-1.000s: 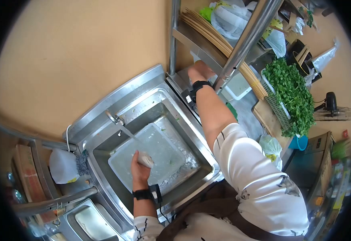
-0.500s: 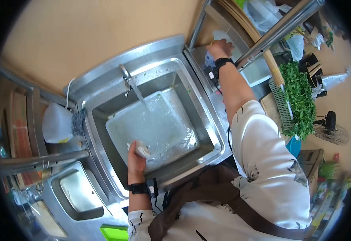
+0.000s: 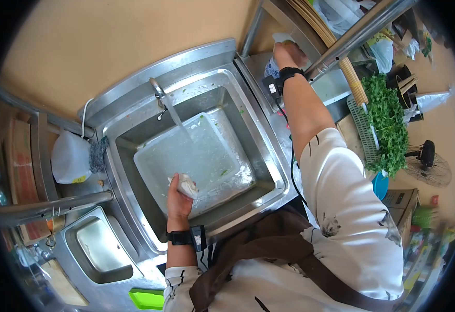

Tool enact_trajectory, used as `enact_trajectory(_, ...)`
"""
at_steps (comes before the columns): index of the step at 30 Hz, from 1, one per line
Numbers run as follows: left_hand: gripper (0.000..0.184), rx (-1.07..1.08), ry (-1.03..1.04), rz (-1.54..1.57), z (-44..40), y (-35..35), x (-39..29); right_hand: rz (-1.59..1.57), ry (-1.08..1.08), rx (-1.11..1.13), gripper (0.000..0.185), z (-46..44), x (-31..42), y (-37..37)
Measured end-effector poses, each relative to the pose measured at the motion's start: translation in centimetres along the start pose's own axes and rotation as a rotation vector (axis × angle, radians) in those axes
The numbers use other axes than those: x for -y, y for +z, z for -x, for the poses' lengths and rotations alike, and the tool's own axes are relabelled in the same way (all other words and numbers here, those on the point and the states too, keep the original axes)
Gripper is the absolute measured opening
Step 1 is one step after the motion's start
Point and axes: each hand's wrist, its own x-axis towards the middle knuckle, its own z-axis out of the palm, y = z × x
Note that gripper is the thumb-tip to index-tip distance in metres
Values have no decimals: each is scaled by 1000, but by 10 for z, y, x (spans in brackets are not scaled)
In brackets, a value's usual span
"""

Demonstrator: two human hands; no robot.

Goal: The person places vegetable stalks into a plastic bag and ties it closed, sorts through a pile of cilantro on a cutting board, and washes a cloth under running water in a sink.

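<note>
My left hand (image 3: 178,204) is closed around a crumpled white cloth-like wad (image 3: 187,186), over the near left part of a sink (image 3: 261,156). Below it a large translucent whitish tub (image 3: 173,151) lies in the basin, wet and with small green bits. Water runs from the faucet (image 3: 157,88) into the tub. My right hand (image 3: 291,54) reaches to the back right corner with its fingers curled, beside a white item (image 3: 280,37) and a blue-and-white patterned thing (image 3: 271,68). What those fingers hold is too blurred to make out.
A metal shelf post (image 3: 362,39) crosses near my right forearm. Leafy greens (image 3: 386,125) lie in a grey-green basket (image 3: 360,130) at right. On the left are a plastic jug (image 3: 71,158), a steel scrubber (image 3: 98,154), a metal pan (image 3: 100,249) and a green tray (image 3: 147,299).
My left hand has risen slightly in view with the white wad, which now shows more fully. My right hand has turned and shifted a little at the corner. Water keeps running.
</note>
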Motion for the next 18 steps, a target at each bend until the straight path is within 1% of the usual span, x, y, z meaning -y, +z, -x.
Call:
enact_trajectory(2,24,31,-1,7,-5,-2,1,-2,-421,-148,57,-14,-7,18)
enact_trajectory(3,28,60,1,24,-7,0,1,-64,-495,-152,54,-14,-10,27)
enact_trajectory(4,28,68,-2,19,-9,1,0,-125,-570,-156,50,-13,-10,37)
enact_trajectory(5,33,166,-36,98,-9,6,-2,73,-781,-353,47,34,-11,16)
enact_trajectory(6,38,264,-71,180,-10,11,-3,86,-884,-304,36,51,-18,23)
enact_trajectory(7,38,280,-74,178,-14,22,-1,314,-1017,-176,53,74,-46,40)
enact_trajectory(8,43,222,-47,232,-15,31,-1,319,-1011,-21,57,85,-59,47)
enact_trajectory(9,47,165,-16,287,-17,38,-2,357,-1002,40,58,91,-74,55)
enact_trajectory(10,47,169,-13,283,-20,40,-2,393,-992,103,59,93,-86,64)
enact_trajectory(12,46,306,-20,308,-27,41,-4,396,-953,122,57,87,-102,74)
enact_trajectory(13,46,303,-16,303,-28,42,-5,408,-909,149,55,84,-109,80)
enact_trajectory(14,45,291,-12,314,-29,45,-5,471,-825,127,62,86,-108,80)
enact_trajectory(15,44,278,-10,326,-30,47,-5,467,-822,132,62,88,-109,80)
enact_trajectory(17,44,264,8,336,-32,52,-6,271,-1012,142,62,99,-115,65)
enact_trajectory(18,44,255,26,352,-31,54,-5,56,-1183,96,45,107,-115,46)
